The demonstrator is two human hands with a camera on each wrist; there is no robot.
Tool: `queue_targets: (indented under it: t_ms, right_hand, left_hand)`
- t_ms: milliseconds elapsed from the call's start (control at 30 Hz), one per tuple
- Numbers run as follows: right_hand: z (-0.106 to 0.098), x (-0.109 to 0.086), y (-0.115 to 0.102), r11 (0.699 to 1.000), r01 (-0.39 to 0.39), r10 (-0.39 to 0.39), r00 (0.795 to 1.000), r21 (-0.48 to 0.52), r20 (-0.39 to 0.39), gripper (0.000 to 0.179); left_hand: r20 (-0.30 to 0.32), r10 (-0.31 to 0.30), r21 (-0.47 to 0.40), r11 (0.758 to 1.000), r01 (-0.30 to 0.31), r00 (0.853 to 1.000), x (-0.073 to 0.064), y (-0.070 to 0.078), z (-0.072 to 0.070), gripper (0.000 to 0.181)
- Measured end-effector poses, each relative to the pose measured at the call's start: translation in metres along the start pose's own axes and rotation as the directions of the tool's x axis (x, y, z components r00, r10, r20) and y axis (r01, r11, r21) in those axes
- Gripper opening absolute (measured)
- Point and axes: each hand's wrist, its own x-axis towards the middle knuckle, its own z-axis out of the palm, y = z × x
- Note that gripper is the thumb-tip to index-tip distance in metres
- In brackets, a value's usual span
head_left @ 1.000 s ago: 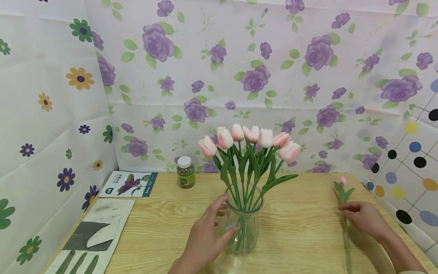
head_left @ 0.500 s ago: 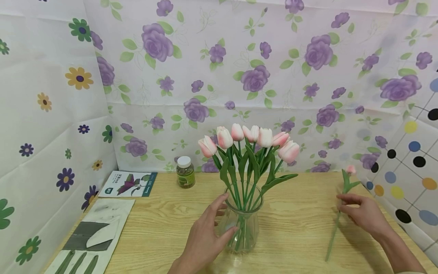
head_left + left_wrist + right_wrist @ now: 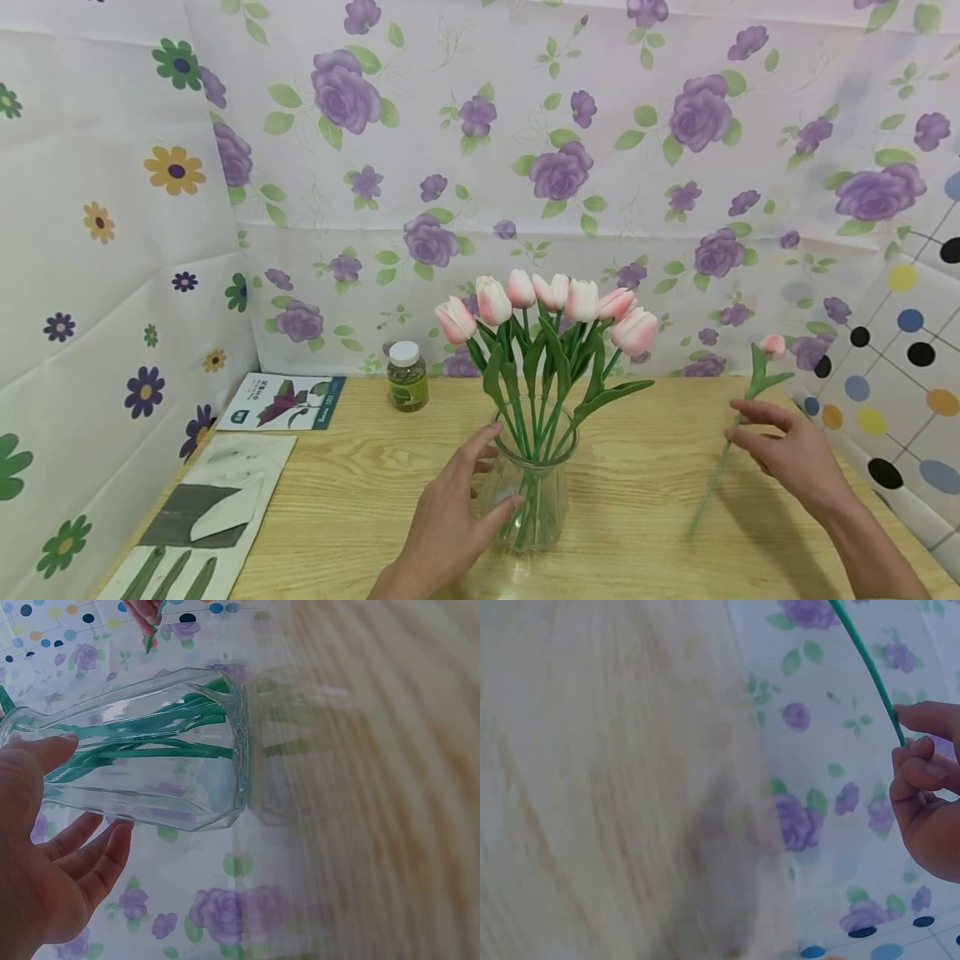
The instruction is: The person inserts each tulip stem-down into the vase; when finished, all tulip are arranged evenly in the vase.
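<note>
A clear glass vase [image 3: 528, 508] stands upright on the table, holding several pink-and-white tulips [image 3: 551, 296] with green stems and leaves. My left hand [image 3: 450, 517] cups the vase's left side, index finger at the rim and thumb across the front. In the left wrist view, the thumb overlaps the vase's neck [image 3: 82, 724] and the other fingers curve along its opposite side. To the right, my right hand [image 3: 795, 454] pinches a single pink tulip [image 3: 772, 345] by its stem between thumb and fingers. The flower leans right, and its stem [image 3: 866, 656] slants down toward the vase.
A lidded jar [image 3: 407, 379] stands behind and left of the vase. At the table's left lie a printed booklet [image 3: 281, 402] and a grey-and-white sheet [image 3: 202, 517] with green leaf shapes. Floral curtains [image 3: 450, 125] border the wooden table [image 3: 360, 492].
My right hand has raised the single tulip and moved slightly left; its stem has swung from nearly vertical to slanting, lower end leftward. My left hand and the vase have stayed put.
</note>
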Motion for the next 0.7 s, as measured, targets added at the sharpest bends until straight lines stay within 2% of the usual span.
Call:
queue_targets:
  t_ms: [133,367,467,567,700]
  right_hand:
    - [0.001,-0.002,-0.013,0.998,0.018,-0.016,0.999,0.060,-0.030,0.054]
    - [0.004,-0.006,-0.035,0.989,0.058,-0.050,0.997,0.134,-0.060,0.051]
    - [0.006,-0.010,-0.044,0.974,0.084,-0.072,0.995,0.212,-0.064,0.051]
    - [0.009,-0.013,-0.056,0.944,0.113,-0.097,0.993,0.311,-0.068,0.051]
    - [0.014,-0.017,-0.071,0.913,0.129,-0.105,0.991,0.387,-0.082,0.051]
  left_hand:
    - [-0.008,0.005,0.014,1.000,-0.005,1.000,-0.001,0.001,0.000,0.086]
    - [-0.020,0.008,0.034,0.999,-0.007,1.000,-0.001,0.002,0.002,0.085]
    - [-0.028,0.010,0.043,0.999,-0.009,1.000,-0.001,0.003,0.002,0.085]
    - [-0.037,0.012,0.043,0.999,-0.010,0.999,-0.002,0.003,0.003,0.087]
    - [-0.041,0.016,0.039,0.999,-0.014,0.999,-0.002,0.003,0.003,0.087]
